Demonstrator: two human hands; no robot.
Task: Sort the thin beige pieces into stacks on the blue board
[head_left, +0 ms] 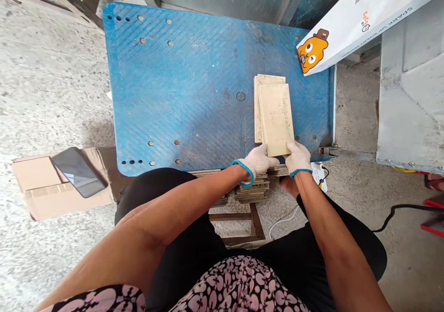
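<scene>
Pale board [276, 118] | left hand [255, 162] fingers grip near edge, right hand [298, 157] seemingly too | blue platform [180, 85] open leftward

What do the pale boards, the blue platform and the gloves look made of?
Pale boards: likely thin plywood, raw and matt, speckled faces. Blue platform: probably moulded plastic, ribbed, scuffed, with rivet holes. Gloves on left hand and right hand: white knit fabric, blue cuffs.

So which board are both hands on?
The top board on the blue platform: left hand and right hand grip its near end, and it lies skewed over the boards beneath.
</scene>
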